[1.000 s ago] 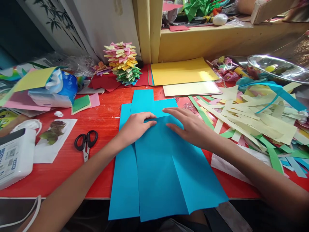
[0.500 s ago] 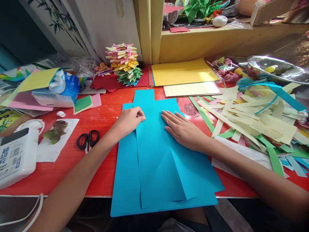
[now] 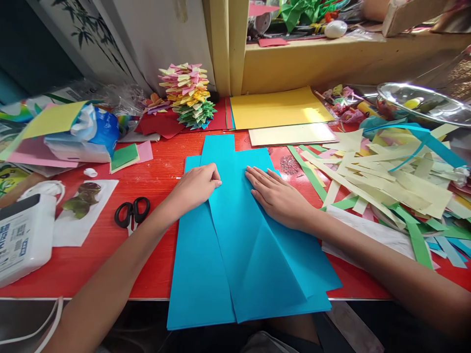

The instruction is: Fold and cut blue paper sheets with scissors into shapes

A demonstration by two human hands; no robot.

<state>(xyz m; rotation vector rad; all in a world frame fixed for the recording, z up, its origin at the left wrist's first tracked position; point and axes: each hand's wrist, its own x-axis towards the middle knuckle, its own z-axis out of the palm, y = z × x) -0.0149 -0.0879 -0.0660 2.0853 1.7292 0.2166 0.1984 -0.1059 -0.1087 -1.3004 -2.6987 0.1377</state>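
My left hand (image 3: 196, 186), curled, pins the blue paper (image 3: 253, 255); right hand (image 3: 277, 196) flat, gripping nothing. Paper thin, floppy, slides easily; best gripped at edges.

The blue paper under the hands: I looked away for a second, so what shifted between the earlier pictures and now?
The folded flap of the large blue paper sheet has swung: its lower edge now fans out wider toward the near table edge. The left hand drew back into a loose fist at the fold's left edge; the right hand flattened on the sheet. The black-handled scissors and the yellow card sheet stayed put.
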